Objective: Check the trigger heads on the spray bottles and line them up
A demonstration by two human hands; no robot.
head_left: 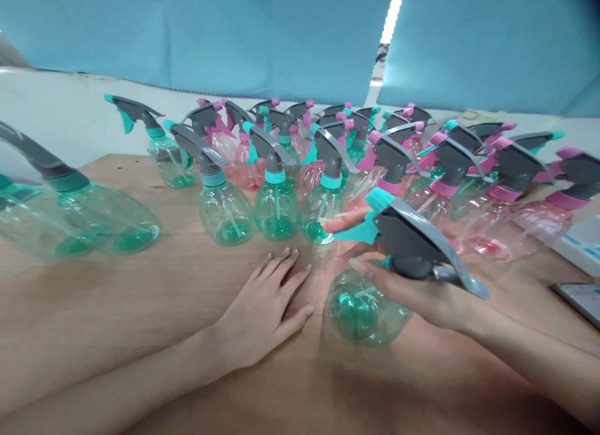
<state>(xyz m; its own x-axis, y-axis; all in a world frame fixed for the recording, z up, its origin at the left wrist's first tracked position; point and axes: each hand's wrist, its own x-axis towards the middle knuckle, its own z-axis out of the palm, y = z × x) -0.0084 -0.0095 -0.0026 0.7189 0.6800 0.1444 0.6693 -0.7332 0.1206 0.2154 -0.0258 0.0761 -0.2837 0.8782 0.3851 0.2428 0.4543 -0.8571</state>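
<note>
My right hand (pixel 412 291) is wrapped round the neck of a green spray bottle (pixel 360 307), just under its grey and teal trigger head (pixel 407 241). The bottle stands on the wooden table (pixel 140 310), tilted toward me. My left hand (pixel 265 304) lies flat on the table to the left of that bottle, fingers stretched out and holding nothing. Right behind both hands stands a row of green spray bottles (pixel 276 200).
Several more spray bottles crowd the back: pink ones (pixel 473 204) to the right, green ones to the left. A large green bottle (pixel 84 216) sits at the far left. A phone (pixel 579 297) lies at the right edge. Blue sheeting hangs behind.
</note>
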